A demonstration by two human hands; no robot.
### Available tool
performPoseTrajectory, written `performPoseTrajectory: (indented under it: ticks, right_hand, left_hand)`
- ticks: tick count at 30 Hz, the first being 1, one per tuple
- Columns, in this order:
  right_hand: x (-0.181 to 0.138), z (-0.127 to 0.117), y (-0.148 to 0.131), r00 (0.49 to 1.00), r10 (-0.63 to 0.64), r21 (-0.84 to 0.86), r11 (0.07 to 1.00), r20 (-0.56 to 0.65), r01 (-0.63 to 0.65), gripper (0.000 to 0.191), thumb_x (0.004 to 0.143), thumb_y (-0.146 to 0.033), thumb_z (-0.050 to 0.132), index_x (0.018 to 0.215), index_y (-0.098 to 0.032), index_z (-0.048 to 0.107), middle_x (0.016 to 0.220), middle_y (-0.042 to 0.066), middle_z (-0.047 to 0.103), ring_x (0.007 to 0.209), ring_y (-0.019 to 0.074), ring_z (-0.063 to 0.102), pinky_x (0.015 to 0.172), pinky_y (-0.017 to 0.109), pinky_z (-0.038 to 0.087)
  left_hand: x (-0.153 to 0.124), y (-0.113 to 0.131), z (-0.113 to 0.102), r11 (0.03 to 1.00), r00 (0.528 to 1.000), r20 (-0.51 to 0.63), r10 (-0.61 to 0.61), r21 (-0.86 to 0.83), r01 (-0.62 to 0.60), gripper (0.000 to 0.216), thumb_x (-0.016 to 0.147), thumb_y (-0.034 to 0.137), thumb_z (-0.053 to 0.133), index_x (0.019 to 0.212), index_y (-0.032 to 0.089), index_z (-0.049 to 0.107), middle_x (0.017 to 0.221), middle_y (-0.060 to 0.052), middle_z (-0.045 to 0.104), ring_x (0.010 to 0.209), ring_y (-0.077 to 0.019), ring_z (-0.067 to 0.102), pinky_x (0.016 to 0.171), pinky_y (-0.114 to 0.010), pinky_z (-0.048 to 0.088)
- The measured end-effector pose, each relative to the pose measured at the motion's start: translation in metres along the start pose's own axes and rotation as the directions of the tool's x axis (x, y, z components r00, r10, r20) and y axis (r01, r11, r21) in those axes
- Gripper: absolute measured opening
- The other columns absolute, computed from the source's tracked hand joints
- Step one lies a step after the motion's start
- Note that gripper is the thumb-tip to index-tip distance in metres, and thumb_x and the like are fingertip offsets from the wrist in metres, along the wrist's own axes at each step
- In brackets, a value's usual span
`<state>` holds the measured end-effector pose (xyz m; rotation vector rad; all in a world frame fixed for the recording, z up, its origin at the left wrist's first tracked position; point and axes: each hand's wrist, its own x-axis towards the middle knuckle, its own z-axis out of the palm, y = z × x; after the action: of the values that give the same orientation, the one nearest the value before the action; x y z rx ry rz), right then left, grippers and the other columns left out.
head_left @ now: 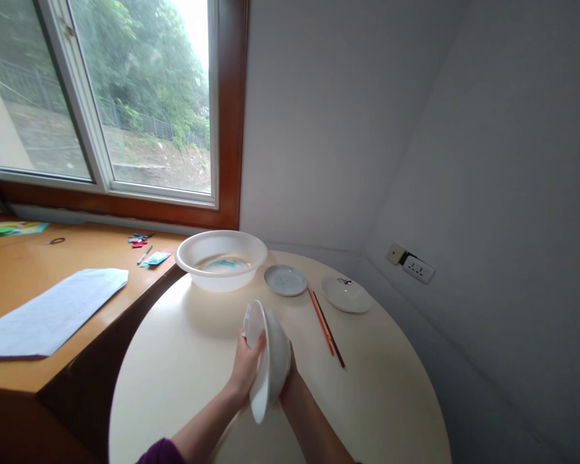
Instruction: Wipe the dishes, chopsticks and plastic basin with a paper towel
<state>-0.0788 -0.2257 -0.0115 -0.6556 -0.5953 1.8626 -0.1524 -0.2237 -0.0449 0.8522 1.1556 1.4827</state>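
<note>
A white bowl (277, 351) is tipped up on its side between my two hands, above the near middle of the round table. Its opening faces left. My left hand (245, 367) is closed at the open side, with the thumb against the rim. A small white patch with an uneven edge shows by those fingertips; whether it is the bowl's far rim or a separate piece, I cannot tell. My right hand (290, 377) is closed around the bowl's outer right side, its fingers mostly hidden behind the bowl.
On the round table (174, 399) stand a white basin (220, 278), a grey-white plate (285, 281) and a white dish (347, 298) with a dark pattern. A red chopstick (321, 322) and a brown chopstick (328, 330) lie nearby. Paper (53, 316) covers part of the wooden desk (96, 251).
</note>
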Motion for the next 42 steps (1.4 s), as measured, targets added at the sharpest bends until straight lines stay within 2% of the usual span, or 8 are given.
performPoseTrajectory:
  ticks: [7, 12, 18, 22, 26, 30, 37, 42]
  right_hand:
    - [-0.003, -0.007, 0.009, 0.989, 0.008, -0.06, 0.998, 0.147, 0.001, 0.041, 0.058, -0.055, 0.061, 0.08, -0.021, 0.07, 0.084, 0.008, 0.071, 0.095, 0.0277, 0.062, 0.082, 0.039, 0.049]
    - [-0.004, -0.002, 0.017, 0.997, -0.037, -0.033, 0.999, 0.066, 0.04, 0.04, 0.067, -0.051, 0.054, 0.087, -0.019, 0.069, 0.094, 0.008, 0.07, 0.103, 0.0276, 0.059, 0.084, 0.041, 0.049]
    - [-0.003, -0.004, 0.016, 0.984, -0.067, 0.099, 0.994, 0.165, 0.051, 0.037, 0.076, -0.045, 0.051, 0.095, -0.019, 0.068, 0.106, 0.004, 0.068, 0.114, 0.022, 0.053, 0.103, 0.036, 0.034]
    - [-0.01, -0.016, 0.01, 0.975, 0.024, 0.154, 0.986, 0.222, -0.059, 0.039, 0.077, -0.048, 0.051, 0.103, -0.022, 0.064, 0.119, 0.003, 0.061, 0.12, 0.0202, 0.047, 0.104, 0.038, 0.032]
    - [-0.021, -0.021, -0.001, 0.945, 0.155, 0.128, 0.972, 0.287, -0.198, 0.061, 0.074, -0.064, 0.049, 0.113, -0.018, 0.058, 0.127, 0.01, 0.055, 0.116, 0.0245, 0.051, 0.098, 0.043, 0.035]
    - [-0.025, -0.021, -0.004, 0.95, 0.143, 0.062, 0.984, 0.277, -0.166, 0.08, 0.068, -0.073, 0.049, 0.117, -0.009, 0.055, 0.125, 0.018, 0.054, 0.112, 0.026, 0.054, 0.096, 0.039, 0.037]
    - [-0.008, -0.035, 0.013, 0.999, 0.01, -0.077, 0.997, -0.034, -0.013, 0.043, 0.064, -0.037, 0.074, 0.096, -0.01, 0.063, 0.097, 0.012, 0.069, 0.086, 0.0218, 0.065, 0.078, 0.036, 0.05]
    - [0.003, -0.046, 0.017, 0.95, -0.155, -0.294, 0.953, -0.271, 0.071, 0.033, 0.057, -0.031, 0.075, 0.083, -0.013, 0.065, 0.078, 0.007, 0.07, 0.071, 0.0227, 0.066, 0.058, 0.033, 0.052]
  left_hand:
    - [0.0, 0.015, 0.0, 0.988, 0.986, -0.12, 0.117, 0.113, -0.103, 0.05, 0.073, 0.044, 0.061, 0.111, 0.02, 0.04, 0.098, -0.008, 0.06, 0.092, -0.0226, 0.059, 0.08, -0.034, 0.046]
    - [0.014, 0.013, -0.003, 0.985, 0.974, -0.209, 0.092, 0.162, -0.058, 0.033, 0.075, 0.046, 0.056, 0.091, 0.018, 0.049, 0.082, -0.006, 0.062, 0.082, -0.0234, 0.061, 0.075, -0.034, 0.048]
    - [0.026, 0.011, -0.007, 0.967, 0.957, -0.235, 0.172, 0.226, -0.118, 0.031, 0.073, 0.047, 0.058, 0.086, 0.019, 0.051, 0.081, -0.005, 0.062, 0.081, -0.0229, 0.061, 0.072, -0.033, 0.048]
    - [0.035, 0.013, -0.01, 0.958, 0.944, -0.253, 0.211, 0.246, -0.148, 0.027, 0.074, 0.044, 0.056, 0.085, 0.02, 0.05, 0.078, -0.004, 0.061, 0.076, -0.0209, 0.06, 0.069, -0.032, 0.047]
    - [0.048, 0.018, -0.016, 0.93, 0.91, -0.275, 0.312, 0.287, -0.232, 0.017, 0.073, 0.035, 0.055, 0.081, 0.02, 0.05, 0.074, -0.002, 0.059, 0.073, -0.0197, 0.058, 0.07, -0.031, 0.046]
    - [0.055, 0.022, -0.022, 0.911, 0.889, -0.283, 0.361, 0.311, -0.271, 0.014, 0.072, 0.032, 0.054, 0.077, 0.02, 0.05, 0.07, -0.001, 0.059, 0.069, -0.0196, 0.057, 0.068, -0.03, 0.045]
    - [0.056, 0.023, -0.031, 0.895, 0.911, -0.17, 0.375, 0.324, -0.307, 0.017, 0.071, 0.034, 0.056, 0.082, 0.02, 0.054, 0.074, -0.002, 0.063, 0.071, -0.0198, 0.059, 0.068, -0.029, 0.045]
    - [0.055, 0.02, -0.03, 0.943, 0.947, -0.127, 0.296, 0.197, -0.268, 0.023, 0.068, 0.037, 0.061, 0.081, 0.017, 0.058, 0.075, -0.002, 0.064, 0.072, -0.0189, 0.059, 0.066, -0.028, 0.046]
